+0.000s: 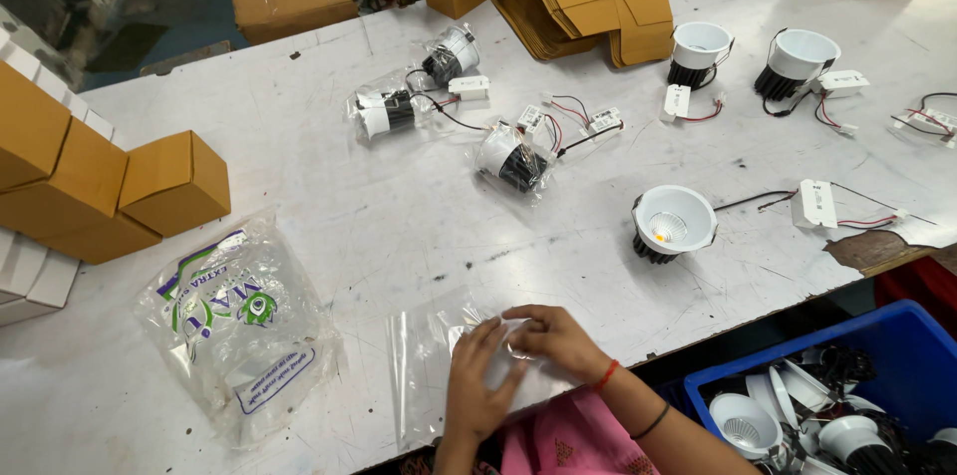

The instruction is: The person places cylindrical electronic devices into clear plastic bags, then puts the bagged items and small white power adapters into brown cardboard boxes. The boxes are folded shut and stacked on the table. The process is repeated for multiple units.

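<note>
Stacked boxes, far left: closed brown cartons [169,181] piled at the bench [379,226] edge, white ones under them; contents hidden.
Printed bag: a clear printed plastic bag [239,325] lies flat, near left; it seems to hold more folded bags, though I cannot be sure.
Step in hand: by my reading, bagging; a thin clear sleeve [439,350] lies at the near edge under both hands.
Left hand: the left hand [478,390] presses flat on the sleeve, fingers spread, gripping nothing I can see.
Right hand: the right hand [553,335] curls over the sleeve's top, fingertips pinching the film.
Next move: likely needs the sleeve's mouth parted and a lamp brought over.
Bagged lamps: three wrapped downlights [513,161] lie mid-bench with their wires.
Bare lamp: a white downlight [673,221] sits face up, right of centre, apart from the hands.
Blue crate: a blue crate [897,345] below the bench, near right, holds several loose downlights.
</note>
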